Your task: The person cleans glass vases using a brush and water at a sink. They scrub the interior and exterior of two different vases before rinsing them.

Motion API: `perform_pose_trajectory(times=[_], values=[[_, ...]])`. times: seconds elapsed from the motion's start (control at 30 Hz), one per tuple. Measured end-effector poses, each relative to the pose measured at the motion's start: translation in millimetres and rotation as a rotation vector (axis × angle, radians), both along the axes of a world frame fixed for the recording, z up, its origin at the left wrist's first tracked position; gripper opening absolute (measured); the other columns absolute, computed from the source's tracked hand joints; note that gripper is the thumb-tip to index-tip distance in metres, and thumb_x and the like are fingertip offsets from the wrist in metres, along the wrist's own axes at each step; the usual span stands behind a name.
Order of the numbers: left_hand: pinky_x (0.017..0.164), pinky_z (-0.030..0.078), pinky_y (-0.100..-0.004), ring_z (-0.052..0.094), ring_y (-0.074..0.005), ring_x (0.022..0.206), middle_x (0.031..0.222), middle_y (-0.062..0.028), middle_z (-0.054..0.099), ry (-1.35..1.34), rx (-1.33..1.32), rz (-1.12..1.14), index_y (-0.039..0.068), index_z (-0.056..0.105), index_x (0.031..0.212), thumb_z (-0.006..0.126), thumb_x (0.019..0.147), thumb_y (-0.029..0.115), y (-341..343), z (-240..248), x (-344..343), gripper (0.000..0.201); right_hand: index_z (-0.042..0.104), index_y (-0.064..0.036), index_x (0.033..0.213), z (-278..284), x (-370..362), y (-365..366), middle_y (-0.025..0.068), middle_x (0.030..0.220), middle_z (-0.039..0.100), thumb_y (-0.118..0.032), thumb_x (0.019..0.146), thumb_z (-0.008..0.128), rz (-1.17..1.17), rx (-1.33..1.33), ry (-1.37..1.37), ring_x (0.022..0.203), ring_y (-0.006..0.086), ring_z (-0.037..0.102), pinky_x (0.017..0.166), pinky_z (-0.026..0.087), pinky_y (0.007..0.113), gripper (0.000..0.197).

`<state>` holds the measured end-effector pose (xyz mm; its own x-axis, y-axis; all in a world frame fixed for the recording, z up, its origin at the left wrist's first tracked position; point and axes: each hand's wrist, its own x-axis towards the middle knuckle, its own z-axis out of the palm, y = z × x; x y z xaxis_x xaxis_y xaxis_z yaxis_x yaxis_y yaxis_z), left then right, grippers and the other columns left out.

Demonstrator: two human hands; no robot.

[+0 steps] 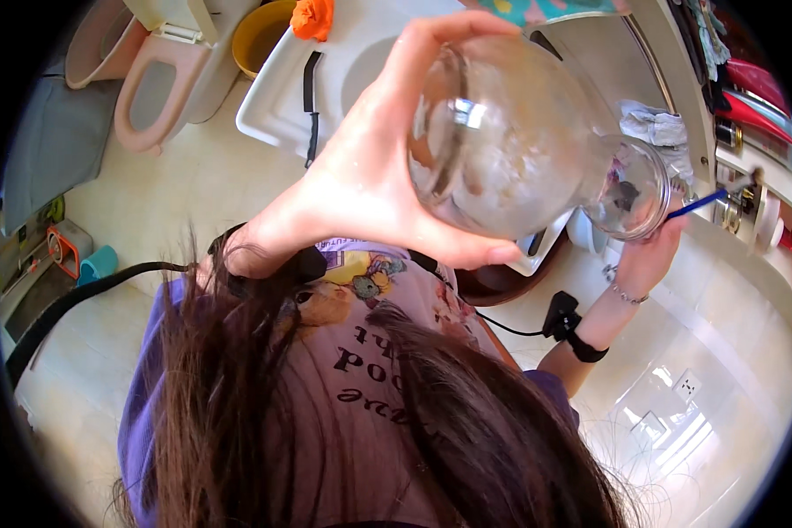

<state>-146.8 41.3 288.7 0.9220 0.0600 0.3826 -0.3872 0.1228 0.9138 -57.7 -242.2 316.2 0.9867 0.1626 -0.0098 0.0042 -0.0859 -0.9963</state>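
Note:
A round clear glass vase [519,141] with a narrow neck is tilted on its side in front of me, its mouth toward the right. My left hand [370,167] grips its base end, fingers over the top and thumb underneath. Inside, the glass looks wet or cloudy. Close by the mouth, my right hand [649,255] is closed around a thin blue-handled brush [702,204], whose greyish tip points up and to the right, outside the vase. The vase's neck partly hides the right fingers.
Behind the vase is a white sink [268,110] with a black narrow brush [311,92] lying on it and an orange cloth [312,19] at its corner. A toilet [163,92] and yellow basin [262,40] stand at left. Shelves with bottles [730,132] and a white cloth [656,128] are at right.

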Motion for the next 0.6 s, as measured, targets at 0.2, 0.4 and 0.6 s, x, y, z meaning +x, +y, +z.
perform_pose_trajectory(times=[0.2,0.4,0.6], values=[[0.084,0.035,-0.0328,0.039,-0.0206,0.103,0.115,-0.0116,0.032,0.044,-0.098,-0.065,-0.001,0.020,0.121,0.077,0.040,0.032,-0.8,-9.5,4.6,0.105,0.052,0.0056,0.082,20.7,9.8,-39.3,0.0005,0.071,0.045,-0.013,0.083,0.046,0.133,-0.717,-0.345,0.060,0.0073,0.037,0.053,0.027,0.016,0.020],[0.084,0.035,-0.0327,0.039,-0.0204,0.103,0.115,-0.0114,0.032,0.051,-0.133,-0.104,-0.001,0.019,0.121,0.077,0.040,0.032,-6.8,-14.8,7.1,0.105,0.058,0.0032,0.081,48.4,1.5,-10.5,0.0042,0.071,0.048,-0.008,0.076,0.051,0.395,-0.893,-0.418,0.064,0.0102,0.042,0.059,0.033,0.018,0.013],[0.085,0.035,-0.0326,0.039,-0.0203,0.104,0.115,-0.0113,0.031,0.042,-0.114,-0.121,-0.001,0.019,0.121,0.077,0.039,0.031,-14.3,-14.0,5.4,0.105,0.059,0.0011,0.080,32.4,-10.5,26.8,0.0069,0.070,0.054,-0.006,0.070,0.058,0.431,-0.624,-0.379,0.070,0.0149,0.050,0.065,0.038,0.024,0.012]])
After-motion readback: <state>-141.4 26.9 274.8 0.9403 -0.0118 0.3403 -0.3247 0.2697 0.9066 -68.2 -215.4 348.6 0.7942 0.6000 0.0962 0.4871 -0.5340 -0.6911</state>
